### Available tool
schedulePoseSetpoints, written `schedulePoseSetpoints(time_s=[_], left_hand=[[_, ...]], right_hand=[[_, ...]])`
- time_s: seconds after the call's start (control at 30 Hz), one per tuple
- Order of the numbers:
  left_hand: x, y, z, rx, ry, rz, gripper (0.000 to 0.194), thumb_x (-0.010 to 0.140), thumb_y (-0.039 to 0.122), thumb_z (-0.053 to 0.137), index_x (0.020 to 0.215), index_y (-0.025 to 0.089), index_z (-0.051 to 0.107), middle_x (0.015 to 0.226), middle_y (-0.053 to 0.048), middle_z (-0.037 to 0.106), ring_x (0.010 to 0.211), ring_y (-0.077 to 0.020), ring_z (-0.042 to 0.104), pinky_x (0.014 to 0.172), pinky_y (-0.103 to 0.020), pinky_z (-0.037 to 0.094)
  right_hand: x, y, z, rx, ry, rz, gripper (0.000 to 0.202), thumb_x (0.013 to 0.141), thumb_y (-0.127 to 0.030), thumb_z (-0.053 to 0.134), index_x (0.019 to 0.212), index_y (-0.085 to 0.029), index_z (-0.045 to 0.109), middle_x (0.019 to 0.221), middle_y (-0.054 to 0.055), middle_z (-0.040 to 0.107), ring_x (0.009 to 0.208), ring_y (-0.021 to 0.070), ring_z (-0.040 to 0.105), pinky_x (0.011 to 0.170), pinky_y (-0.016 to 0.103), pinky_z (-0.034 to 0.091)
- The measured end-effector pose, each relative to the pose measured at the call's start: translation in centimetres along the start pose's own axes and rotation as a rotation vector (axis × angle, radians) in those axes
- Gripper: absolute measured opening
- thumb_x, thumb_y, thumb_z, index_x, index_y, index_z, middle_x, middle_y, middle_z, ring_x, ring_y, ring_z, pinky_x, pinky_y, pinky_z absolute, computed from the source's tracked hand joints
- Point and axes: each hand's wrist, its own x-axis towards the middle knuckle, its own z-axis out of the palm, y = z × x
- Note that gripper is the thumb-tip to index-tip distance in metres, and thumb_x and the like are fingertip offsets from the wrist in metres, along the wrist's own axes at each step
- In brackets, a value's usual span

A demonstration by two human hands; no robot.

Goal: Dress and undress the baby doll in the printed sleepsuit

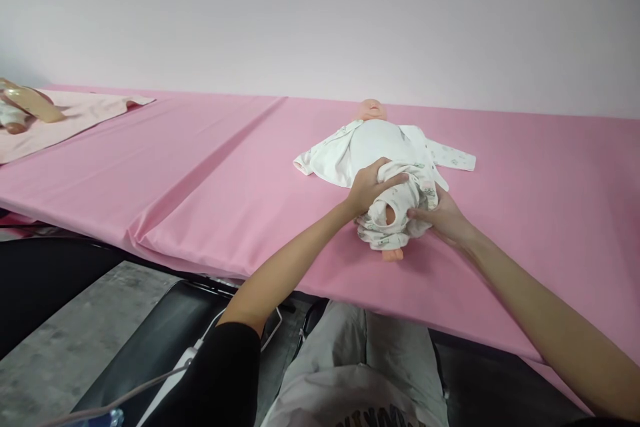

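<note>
A baby doll [373, 110] lies on its back on the pink-covered table [240, 187], its head toward the wall. It wears a white printed top [340, 153] with the sleeves spread to both sides. White printed pants [395, 203] are bunched around the doll's legs, and a bit of a foot shows at the near end. My left hand [373, 187] grips the bunched cloth from the left, thumb and fingers around it. On the other side, my right hand [443, 213] pinches the cloth near an opening, its fingers partly hidden behind it.
At the far left, a light pink cloth [95, 107] lies on the table with part of another doll [30, 103]. A pale wall [320, 27] stands behind the table. Below the front edge are black chairs [160, 320] and a white cable.
</note>
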Motion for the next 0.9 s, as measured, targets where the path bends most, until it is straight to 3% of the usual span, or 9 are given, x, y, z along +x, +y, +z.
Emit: schedulePoseSetpoints(time_s=[0.13, 0.27, 0.4, 0.5, 0.67, 0.8, 0.9], left_hand=[[0.0, 0.1, -0.4, -0.052, -0.085, 0.028, 0.035, 0.079, 0.048, 0.059, 0.098, 0.019, 0.059, 0.093, -0.002, 0.065, 0.089, -0.0170, 0.059, 0.081, -0.028, 0.045], [0.2, 0.1, -1.4, -0.163, -0.256, 0.088, 0.045, 0.075, 0.042, 0.065, 0.115, 0.021, 0.057, 0.121, -0.007, 0.060, 0.114, -0.0233, 0.055, 0.097, -0.035, 0.042], [0.7, 0.1, -3.1, -0.286, -0.531, 0.079, 0.081, 0.067, 0.045, 0.072, 0.138, 0.027, 0.038, 0.141, -0.008, 0.046, 0.130, -0.0285, 0.043, 0.107, -0.042, 0.037], [1.0, -0.2, -3.9, -0.296, -0.627, 0.122, 0.109, 0.055, 0.050, 0.079, 0.146, 0.029, 0.023, 0.148, -0.006, 0.036, 0.137, -0.0308, 0.033, 0.112, -0.044, 0.031], [1.2, -0.5, -3.9, -0.198, -0.629, 0.250, 0.119, 0.051, 0.051, 0.082, 0.147, 0.029, 0.017, 0.149, -0.005, 0.033, 0.140, -0.0300, 0.026, 0.113, -0.042, 0.032], [1.1, -0.3, -3.4, -0.084, -0.524, 0.338, 0.107, 0.057, 0.045, 0.081, 0.145, 0.032, 0.023, 0.151, -0.002, 0.029, 0.141, -0.0288, 0.024, 0.114, -0.042, 0.031], [0.7, 0.1, -2.3, -0.115, -0.412, 0.404, 0.090, 0.063, 0.044, 0.077, 0.141, 0.031, 0.034, 0.149, -0.004, 0.034, 0.139, -0.0294, 0.029, 0.113, -0.045, 0.030]], right_hand=[[0.1, 0.0, -0.5, 0.003, -0.009, -0.011, 0.073, 0.051, -0.030, 0.089, 0.115, -0.025, 0.056, 0.107, 0.006, 0.067, 0.100, 0.0280, 0.063, 0.078, 0.039, 0.057], [0.3, -0.1, -0.9, 0.023, 0.009, -0.011, 0.061, 0.056, -0.032, 0.086, 0.111, -0.025, 0.059, 0.108, 0.006, 0.067, 0.098, 0.0265, 0.064, 0.076, 0.036, 0.057], [0.3, -0.3, -0.8, 0.070, 0.034, -0.023, 0.051, 0.065, -0.035, 0.081, 0.111, -0.026, 0.060, 0.110, 0.005, 0.066, 0.098, 0.0257, 0.064, 0.074, 0.035, 0.057], [0.3, -0.4, -0.6, 0.103, 0.062, -0.022, 0.042, 0.069, -0.035, 0.078, 0.108, -0.027, 0.063, 0.108, 0.004, 0.067, 0.096, 0.0243, 0.065, 0.073, 0.033, 0.057], [0.2, -0.5, -0.2, 0.135, 0.107, -0.018, 0.037, 0.070, -0.036, 0.077, 0.104, -0.027, 0.064, 0.103, 0.003, 0.068, 0.092, 0.0224, 0.065, 0.071, 0.031, 0.057], [0.2, -0.8, 0.0, 0.144, 0.147, -0.013, 0.035, 0.069, -0.037, 0.077, 0.100, -0.025, 0.065, 0.099, 0.003, 0.068, 0.091, 0.0233, 0.065, 0.070, 0.032, 0.057], [0.2, -1.1, 0.1, 0.153, 0.182, -0.019, 0.033, 0.070, -0.039, 0.075, 0.098, -0.024, 0.064, 0.099, 0.003, 0.068, 0.093, 0.0245, 0.064, 0.070, 0.033, 0.056]])
